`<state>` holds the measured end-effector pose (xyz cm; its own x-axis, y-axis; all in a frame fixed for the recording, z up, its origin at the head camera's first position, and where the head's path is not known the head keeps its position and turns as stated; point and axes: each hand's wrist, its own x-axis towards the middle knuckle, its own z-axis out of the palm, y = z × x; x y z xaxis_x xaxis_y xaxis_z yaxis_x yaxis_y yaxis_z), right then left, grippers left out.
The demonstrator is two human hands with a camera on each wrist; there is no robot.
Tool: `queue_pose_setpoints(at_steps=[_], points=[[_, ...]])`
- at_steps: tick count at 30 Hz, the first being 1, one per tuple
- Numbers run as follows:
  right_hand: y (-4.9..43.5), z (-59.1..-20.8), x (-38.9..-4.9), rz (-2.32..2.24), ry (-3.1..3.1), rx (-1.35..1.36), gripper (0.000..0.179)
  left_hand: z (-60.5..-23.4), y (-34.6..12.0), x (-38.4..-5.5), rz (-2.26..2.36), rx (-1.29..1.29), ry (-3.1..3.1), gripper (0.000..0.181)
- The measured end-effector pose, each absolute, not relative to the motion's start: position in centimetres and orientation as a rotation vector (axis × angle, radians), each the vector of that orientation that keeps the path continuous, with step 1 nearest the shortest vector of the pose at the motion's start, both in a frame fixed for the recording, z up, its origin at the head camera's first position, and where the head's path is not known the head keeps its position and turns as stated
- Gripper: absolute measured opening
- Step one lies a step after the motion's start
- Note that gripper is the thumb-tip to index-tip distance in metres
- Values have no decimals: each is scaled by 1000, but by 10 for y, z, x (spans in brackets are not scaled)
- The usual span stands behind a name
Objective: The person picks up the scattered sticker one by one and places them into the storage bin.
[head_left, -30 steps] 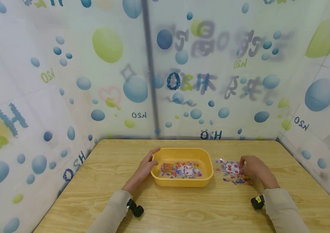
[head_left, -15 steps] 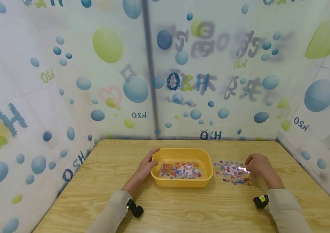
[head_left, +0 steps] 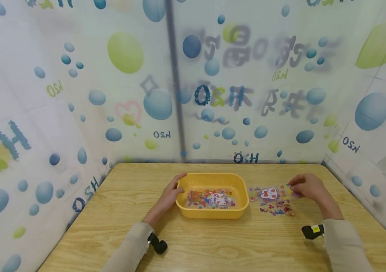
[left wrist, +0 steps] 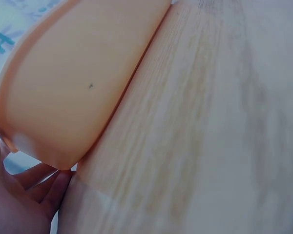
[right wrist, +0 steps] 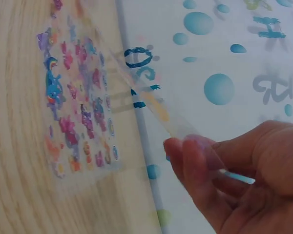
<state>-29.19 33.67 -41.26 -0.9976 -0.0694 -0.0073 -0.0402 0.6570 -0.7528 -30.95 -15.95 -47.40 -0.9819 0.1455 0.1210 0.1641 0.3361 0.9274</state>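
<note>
The right hand pinches a clear sheet by its right end, just right of the tub. It is thin and see-through, printed with a white face, a red bow and small bright shapes; the right wrist view shows it nearly edge-on. Below it, a second sheet lies flat on the bench, crowded with tiny blue, pink, purple and orange figures. The left hand grips the left end of the yellow, round-cornered tub, where printed pieces lie, showing a brown bear and a white face.
</note>
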Motion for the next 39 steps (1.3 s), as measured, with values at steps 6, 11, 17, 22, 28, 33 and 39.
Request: queue_pose_setpoints(at_steps=[6,11,17,22,28,33,39], points=[[335,-404,-287,-1293,2850,-133,30,-475,-160,-309,-1781,-304,-2553,63],[334,-394,-283,-1323,2857,-178,34,-474,-160,-308,-1770,-301,-2557,63],[334,-383,-278,-1356,2896,-206,37,-474,-160,-308,-1754,-287,-2567,63],[331,-374,-273,-1315,2986,-238,36,-474,-160,-308,-1758,-285,-2564,63],[327,-369,-270,-1329,3074,-262,33,-473,-159,-308,-1747,-292,-2573,63],[324,-365,-268,-1380,3104,-283,31,-474,-160,-309,-1757,-303,-2565,63],[321,-357,-265,-1502,3095,-320,27,-474,-160,-308,-1774,-316,-2548,63]])
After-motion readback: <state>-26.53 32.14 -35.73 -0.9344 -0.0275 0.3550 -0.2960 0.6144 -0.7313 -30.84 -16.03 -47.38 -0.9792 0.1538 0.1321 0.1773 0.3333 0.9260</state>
